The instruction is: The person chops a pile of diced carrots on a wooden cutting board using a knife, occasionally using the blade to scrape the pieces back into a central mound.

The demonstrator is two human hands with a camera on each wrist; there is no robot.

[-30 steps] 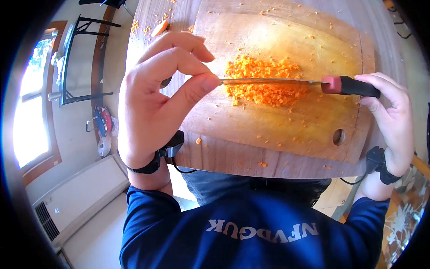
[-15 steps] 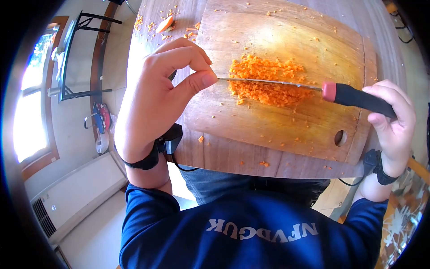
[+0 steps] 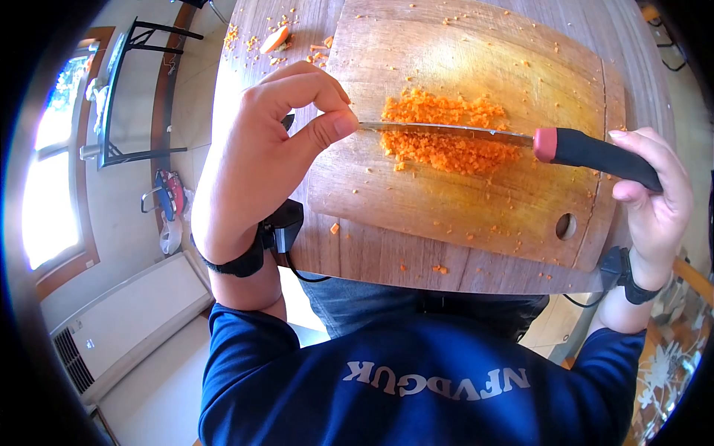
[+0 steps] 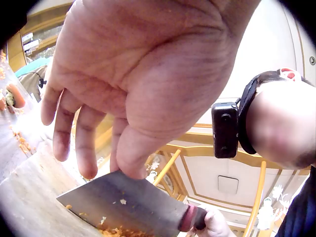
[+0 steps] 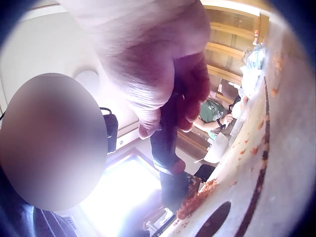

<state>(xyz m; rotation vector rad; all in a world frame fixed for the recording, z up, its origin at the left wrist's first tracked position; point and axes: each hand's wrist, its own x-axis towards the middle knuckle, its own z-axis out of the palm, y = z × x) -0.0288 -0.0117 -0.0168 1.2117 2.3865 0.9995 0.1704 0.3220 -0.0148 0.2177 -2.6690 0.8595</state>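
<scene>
The left hand (image 3: 260, 160) pinches, the right hand (image 3: 654, 197) grips.

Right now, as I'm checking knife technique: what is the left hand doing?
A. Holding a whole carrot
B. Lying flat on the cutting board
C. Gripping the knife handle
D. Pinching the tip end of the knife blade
D: the left hand pinches the tip end of the knife over the chopped carrot; the right hand holds the handle.

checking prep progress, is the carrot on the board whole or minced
Minced: the carrot is a heap of fine orange bits on the cutting board, with the knife across it.
</scene>
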